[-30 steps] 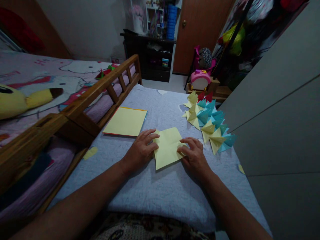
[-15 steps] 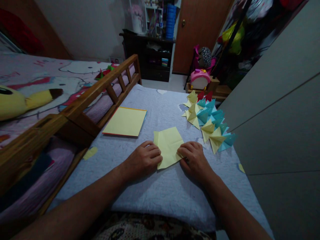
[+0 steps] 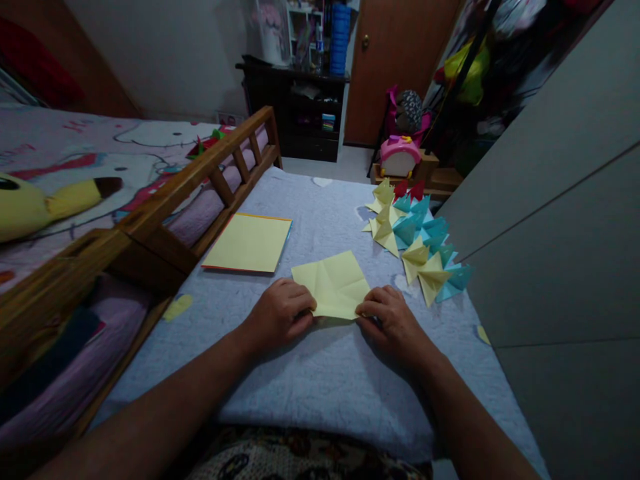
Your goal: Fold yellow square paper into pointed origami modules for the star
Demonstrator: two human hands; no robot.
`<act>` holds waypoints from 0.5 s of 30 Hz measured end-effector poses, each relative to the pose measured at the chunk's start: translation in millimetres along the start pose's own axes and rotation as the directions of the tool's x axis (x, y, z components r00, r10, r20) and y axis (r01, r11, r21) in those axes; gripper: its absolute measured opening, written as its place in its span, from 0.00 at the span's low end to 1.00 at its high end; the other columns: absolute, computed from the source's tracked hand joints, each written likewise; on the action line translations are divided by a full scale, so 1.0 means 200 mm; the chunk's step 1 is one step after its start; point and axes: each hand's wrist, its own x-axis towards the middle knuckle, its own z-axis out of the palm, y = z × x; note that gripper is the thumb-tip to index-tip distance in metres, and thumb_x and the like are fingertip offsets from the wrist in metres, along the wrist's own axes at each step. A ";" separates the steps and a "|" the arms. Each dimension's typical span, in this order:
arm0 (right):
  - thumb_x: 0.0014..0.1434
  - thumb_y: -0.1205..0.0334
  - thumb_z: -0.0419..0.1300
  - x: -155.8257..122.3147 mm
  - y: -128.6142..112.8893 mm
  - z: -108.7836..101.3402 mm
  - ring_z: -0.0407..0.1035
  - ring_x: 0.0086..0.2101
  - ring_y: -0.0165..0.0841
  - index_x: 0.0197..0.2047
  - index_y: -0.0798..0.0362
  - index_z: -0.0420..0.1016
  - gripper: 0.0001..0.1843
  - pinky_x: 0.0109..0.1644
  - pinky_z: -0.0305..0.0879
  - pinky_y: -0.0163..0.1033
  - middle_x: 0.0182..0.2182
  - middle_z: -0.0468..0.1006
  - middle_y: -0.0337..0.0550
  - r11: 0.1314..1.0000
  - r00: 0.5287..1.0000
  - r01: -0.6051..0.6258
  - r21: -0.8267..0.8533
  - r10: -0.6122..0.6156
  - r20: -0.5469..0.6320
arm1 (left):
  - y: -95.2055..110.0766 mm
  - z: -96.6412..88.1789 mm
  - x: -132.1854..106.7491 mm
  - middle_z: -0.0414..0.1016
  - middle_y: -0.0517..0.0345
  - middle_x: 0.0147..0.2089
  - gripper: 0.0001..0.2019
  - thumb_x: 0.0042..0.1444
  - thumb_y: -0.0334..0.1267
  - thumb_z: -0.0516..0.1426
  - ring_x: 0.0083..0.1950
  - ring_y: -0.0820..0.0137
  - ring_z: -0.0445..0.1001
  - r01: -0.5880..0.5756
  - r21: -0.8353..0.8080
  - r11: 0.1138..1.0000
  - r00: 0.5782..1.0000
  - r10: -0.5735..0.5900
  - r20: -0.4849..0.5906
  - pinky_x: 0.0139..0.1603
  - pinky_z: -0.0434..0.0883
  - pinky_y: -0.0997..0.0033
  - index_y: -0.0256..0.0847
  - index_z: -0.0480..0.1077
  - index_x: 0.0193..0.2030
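Observation:
A creased sheet of pale yellow paper (image 3: 334, 285) lies between my hands, its near edge raised a little off the cloth. My left hand (image 3: 284, 308) pinches the near left part of the sheet between thumb and fingers. At the near right corner, my right hand (image 3: 389, 315) grips the paper in the same way. Farther left rests a square stack of paper (image 3: 249, 243), yellow on top with orange and blue edges showing. Folded paper pieces (image 3: 411, 227) in yellow, teal and red stand in rows to the right.
Pale blue patterned cloth (image 3: 320, 387) covers the surface under my hands. A wooden rail (image 3: 200, 183) runs along the left, with a bed and a yellow plush toy (image 3: 55, 200) beyond it. A light cabinet panel (image 3: 560, 280) borders the right side.
The paper's left side, folded over before, is now opened out to the left. My left hand has shifted slightly left and towards me, and both hands now hold the near edge.

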 end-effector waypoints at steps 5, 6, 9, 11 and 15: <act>0.62 0.69 0.61 0.01 0.00 0.00 0.65 0.38 0.37 0.32 0.51 0.75 0.07 0.45 0.59 0.45 0.34 0.74 0.42 0.997 0.999 -0.049 0.060 0.048 0.011 | 0.01 0.01 0.02 0.75 0.58 0.30 0.10 0.65 0.37 0.53 0.33 0.67 0.72 0.154 -0.129 0.980 0.987 -0.158 -0.027 0.38 0.66 0.64 0.41 0.71 0.34; 0.61 0.70 0.61 0.01 0.01 0.01 0.65 0.39 0.37 0.32 0.51 0.75 0.07 0.46 0.59 0.45 0.34 0.74 0.43 0.995 0.998 -0.065 0.070 0.064 0.007 | 0.02 0.01 0.03 0.74 0.59 0.29 0.10 0.65 0.37 0.53 0.33 0.67 0.71 0.194 -0.141 0.971 0.979 -0.201 -0.034 0.37 0.66 0.65 0.41 0.70 0.33; 0.59 0.72 0.63 0.01 0.02 0.01 0.65 0.40 0.38 0.33 0.51 0.76 0.06 0.46 0.60 0.45 0.37 0.74 0.44 0.988 0.993 -0.121 0.092 0.120 0.006 | 0.04 0.02 0.05 0.71 0.58 0.29 0.10 0.63 0.36 0.54 0.33 0.67 0.70 0.281 -0.155 0.947 0.955 -0.292 -0.050 0.37 0.67 0.65 0.41 0.67 0.30; 0.58 0.72 0.64 0.00 0.03 0.01 0.66 0.41 0.39 0.34 0.51 0.77 0.06 0.46 0.61 0.46 0.38 0.74 0.44 0.984 0.989 -0.148 0.095 0.148 0.007 | 0.05 0.03 0.06 0.70 0.57 0.31 0.10 0.62 0.36 0.54 0.34 0.66 0.69 0.300 -0.150 0.942 0.948 -0.312 -0.059 0.37 0.67 0.65 0.41 0.65 0.29; 0.59 0.70 0.63 0.00 0.05 0.01 0.66 0.42 0.40 0.34 0.51 0.77 0.04 0.47 0.63 0.46 0.38 0.74 0.45 0.978 0.982 -0.190 0.084 0.189 0.015 | 0.05 0.05 0.07 0.69 0.56 0.32 0.11 0.62 0.36 0.54 0.35 0.65 0.69 0.320 -0.098 0.942 0.943 -0.327 -0.060 0.38 0.68 0.63 0.42 0.63 0.28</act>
